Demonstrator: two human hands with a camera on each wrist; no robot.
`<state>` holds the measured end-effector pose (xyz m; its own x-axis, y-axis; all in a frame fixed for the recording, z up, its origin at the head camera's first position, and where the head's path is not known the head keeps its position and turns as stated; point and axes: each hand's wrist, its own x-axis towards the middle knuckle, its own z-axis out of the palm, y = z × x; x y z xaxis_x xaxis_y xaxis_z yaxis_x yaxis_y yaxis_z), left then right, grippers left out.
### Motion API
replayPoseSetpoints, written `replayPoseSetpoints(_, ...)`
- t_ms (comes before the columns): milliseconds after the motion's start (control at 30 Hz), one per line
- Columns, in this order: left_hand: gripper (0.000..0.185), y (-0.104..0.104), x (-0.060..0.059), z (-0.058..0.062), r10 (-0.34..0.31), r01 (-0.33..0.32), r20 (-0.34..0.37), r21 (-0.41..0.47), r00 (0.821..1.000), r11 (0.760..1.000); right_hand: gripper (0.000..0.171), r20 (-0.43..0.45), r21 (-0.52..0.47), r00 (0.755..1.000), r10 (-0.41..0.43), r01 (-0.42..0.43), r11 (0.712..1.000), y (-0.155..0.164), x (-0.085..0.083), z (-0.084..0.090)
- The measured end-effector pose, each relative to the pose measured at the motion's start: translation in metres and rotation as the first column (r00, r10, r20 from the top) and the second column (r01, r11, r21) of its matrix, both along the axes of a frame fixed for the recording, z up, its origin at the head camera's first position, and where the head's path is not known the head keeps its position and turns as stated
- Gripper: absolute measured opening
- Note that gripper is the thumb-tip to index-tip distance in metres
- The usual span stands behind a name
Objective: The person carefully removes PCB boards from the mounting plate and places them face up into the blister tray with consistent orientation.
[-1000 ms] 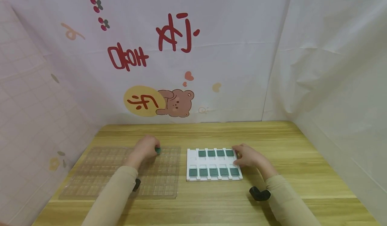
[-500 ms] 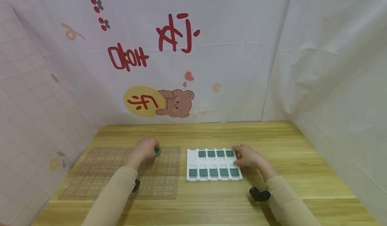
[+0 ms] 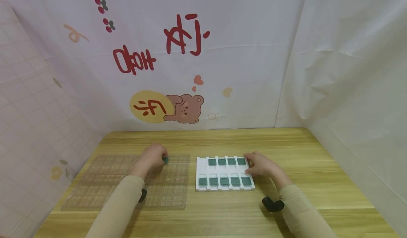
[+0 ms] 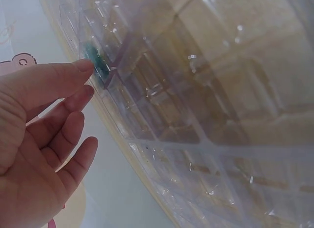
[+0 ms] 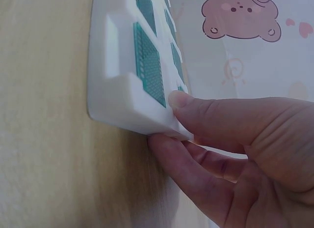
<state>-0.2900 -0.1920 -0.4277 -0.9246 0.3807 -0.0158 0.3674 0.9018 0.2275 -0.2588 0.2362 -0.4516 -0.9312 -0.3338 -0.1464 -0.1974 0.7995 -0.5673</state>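
A clear plastic tray (image 3: 171, 192) with many small compartments lies at the left of the table. My left hand (image 3: 154, 156) is over its far right part, thumb and forefinger pinching a small green circuit board (image 4: 97, 60) at one of the far compartments. The board's far side is partly hidden by the fingers. To the right lies a white tray (image 3: 201, 165) with two rows of green circuit boards (image 3: 224, 181); its far left slot has no board. My right hand (image 3: 262, 164) grips this tray's right edge, thumb on top and fingers against its side.
Both trays lie flat on a wood-grain table (image 3: 229, 216), with a narrow gap between them. A printed curtain (image 3: 248, 71) hangs behind the table's far edge and along both sides. Black wrist mounts (image 3: 273, 204) sit at the sleeves.
The green board at my left fingertips has shifted very slightly toward me. The right hand and the white tray have not visibly moved.
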Motion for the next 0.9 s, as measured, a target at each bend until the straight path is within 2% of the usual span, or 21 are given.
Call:
replayPoseSetpoints(367, 0.013, -0.002, 0.005, 0.004, 0.007, -0.007, -0.01, 0.013, 1.0, 1.0, 0.067, 0.009, -0.006, 1.0, -0.006, 0.006, 1.0, -0.001, 0.001, 0.0)
replayPoseSetpoints(633, 0.024, -0.002, 0.009, 0.013, 0.031, -0.031, -0.009, 0.059, 0.999, 0.998, 0.066, -0.069, 0.021, 0.995, 0.067, -0.066, 0.998, 0.001, 0.001, 0.003)
replayPoseSetpoints(733, 0.024, -0.001, 0.012, 0.015, 0.027, -0.025, -0.034, 0.073, 0.999, 0.997, 0.065, -0.068, 0.026, 0.995, 0.071, -0.069, 0.997, 0.001, 0.001, 0.003)
replayPoseSetpoints(900, 0.025, 0.005, 0.021, 0.018, -0.012, 0.027, -0.145, 0.1, 0.989, 0.995, 0.065, -0.063, 0.022, 0.996, 0.067, -0.066, 0.998, 0.001, 0.001, 0.002)
